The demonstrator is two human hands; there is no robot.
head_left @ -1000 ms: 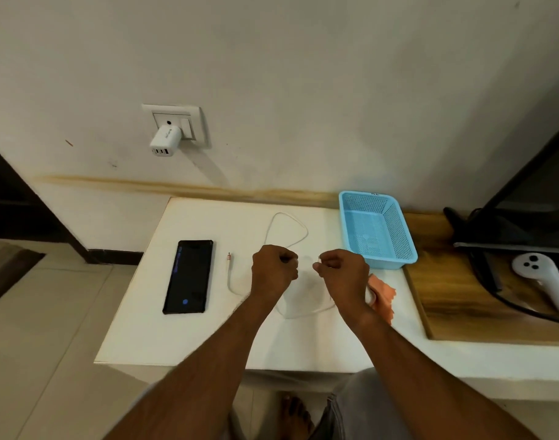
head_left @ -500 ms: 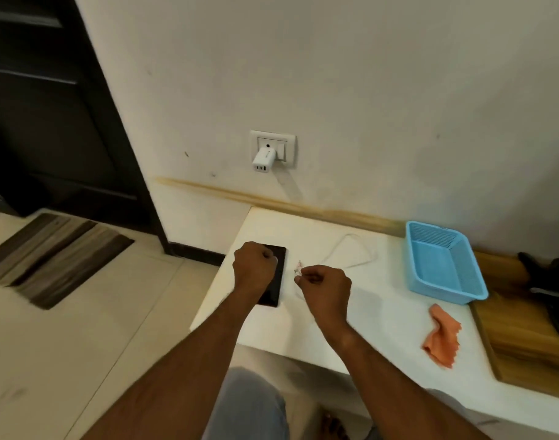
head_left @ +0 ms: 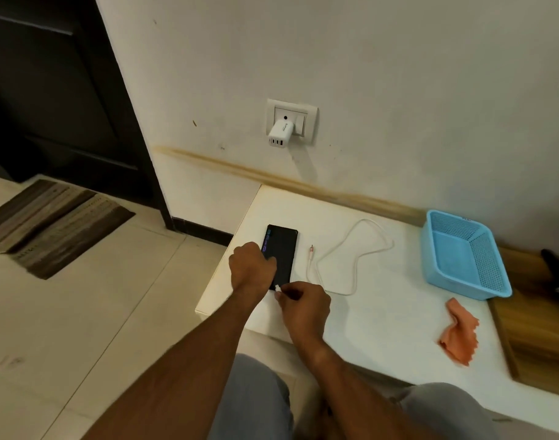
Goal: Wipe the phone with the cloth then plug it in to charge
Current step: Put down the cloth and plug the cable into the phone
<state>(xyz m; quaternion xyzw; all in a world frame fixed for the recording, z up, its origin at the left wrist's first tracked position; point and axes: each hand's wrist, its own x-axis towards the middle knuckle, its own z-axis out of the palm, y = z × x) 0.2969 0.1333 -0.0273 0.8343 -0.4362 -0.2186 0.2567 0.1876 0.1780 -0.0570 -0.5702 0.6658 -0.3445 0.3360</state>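
Observation:
A black phone (head_left: 283, 249) lies flat near the left end of the white table (head_left: 383, 315), its screen faintly lit. My left hand (head_left: 251, 265) rests on the phone's left edge and grips it. My right hand (head_left: 303, 304) pinches the white plug of the charging cable (head_left: 354, 252) right at the phone's near end. The cable loops across the table, and its other plug (head_left: 312, 249) lies loose beside the phone. A white charger (head_left: 279, 134) sits in the wall socket above. The orange cloth (head_left: 459, 335) lies crumpled at the table's right.
A blue mesh basket (head_left: 462, 252) stands at the back right. A wooden board (head_left: 538, 325) adjoins the table on the right. A dark door (head_left: 55, 90) and a striped mat (head_left: 49, 223) are to the left, over tiled floor.
The view swung left. My left hand went from the cable to the phone's edge. My right hand carried the cable's plug over to the phone's near end.

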